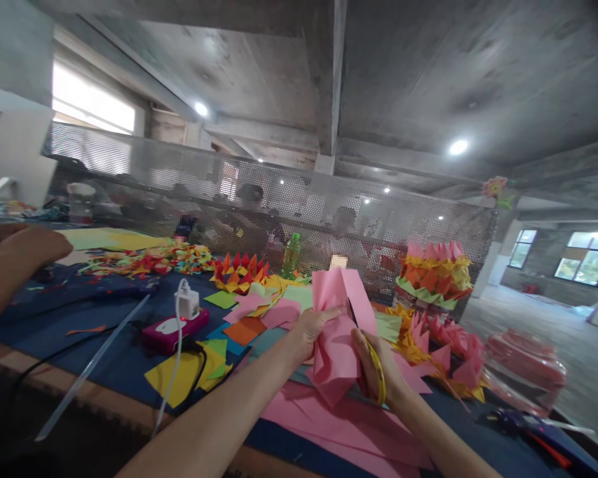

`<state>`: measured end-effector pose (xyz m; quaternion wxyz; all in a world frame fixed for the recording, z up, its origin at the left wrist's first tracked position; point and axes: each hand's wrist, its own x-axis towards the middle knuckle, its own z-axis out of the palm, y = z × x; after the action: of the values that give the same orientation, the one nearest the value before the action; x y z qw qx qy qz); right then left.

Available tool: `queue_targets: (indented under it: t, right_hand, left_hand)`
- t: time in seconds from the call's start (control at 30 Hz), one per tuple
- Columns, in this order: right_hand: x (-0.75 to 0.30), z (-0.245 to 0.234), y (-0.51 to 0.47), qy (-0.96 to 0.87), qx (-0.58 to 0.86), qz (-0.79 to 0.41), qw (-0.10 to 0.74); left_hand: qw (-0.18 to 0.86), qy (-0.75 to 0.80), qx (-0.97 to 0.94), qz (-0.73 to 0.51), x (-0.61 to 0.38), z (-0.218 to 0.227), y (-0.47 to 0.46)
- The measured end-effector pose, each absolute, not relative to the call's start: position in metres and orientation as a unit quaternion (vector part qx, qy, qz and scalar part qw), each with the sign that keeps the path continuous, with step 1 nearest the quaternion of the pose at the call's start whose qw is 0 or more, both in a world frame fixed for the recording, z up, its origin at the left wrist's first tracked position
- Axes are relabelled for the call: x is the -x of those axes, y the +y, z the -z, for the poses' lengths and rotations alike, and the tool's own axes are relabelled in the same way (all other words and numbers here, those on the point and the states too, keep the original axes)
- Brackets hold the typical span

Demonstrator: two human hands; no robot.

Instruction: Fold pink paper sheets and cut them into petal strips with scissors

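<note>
My left hand (309, 335) grips pink paper (336, 348); my right hand (391, 368) grips yellow-handled scissors (379, 375), blade (351, 311) seemingly against paper; green bottle (292, 256) behind paper.

Near left on the blue table surface (30, 338): magenta power strip (162, 337), white charger (187, 305) on it, white cable (179, 362) running over the near edge, translucent rod (94, 365) slanting past that edge farther left. Near right: blue glue gun (543, 435), red-tinted clear plastic container (523, 372) just beyond it. Far side: perforated screen (179, 172), green bottle (292, 257) upright before it, flower (495, 187) at its right end.
</note>
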<state>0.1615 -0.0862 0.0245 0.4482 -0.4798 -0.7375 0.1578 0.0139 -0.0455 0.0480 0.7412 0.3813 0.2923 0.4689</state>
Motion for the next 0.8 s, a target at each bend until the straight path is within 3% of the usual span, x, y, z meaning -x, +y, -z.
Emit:
queue_targets:
  t: [0.57, 0.8]
  right_hand:
    - [-0.160, -0.028, -0.088, -0.727, 0.506, -0.166, 0.433]
    - [-0.166, -0.031, -0.085, -0.755, 0.505, -0.091, 0.408]
  left_hand:
    - [0.733, 0.305, -0.395, -0.463, -0.010, -0.049, -0.047]
    - [0.733, 0.303, -0.419, -0.442, -0.011, -0.048, -0.045]
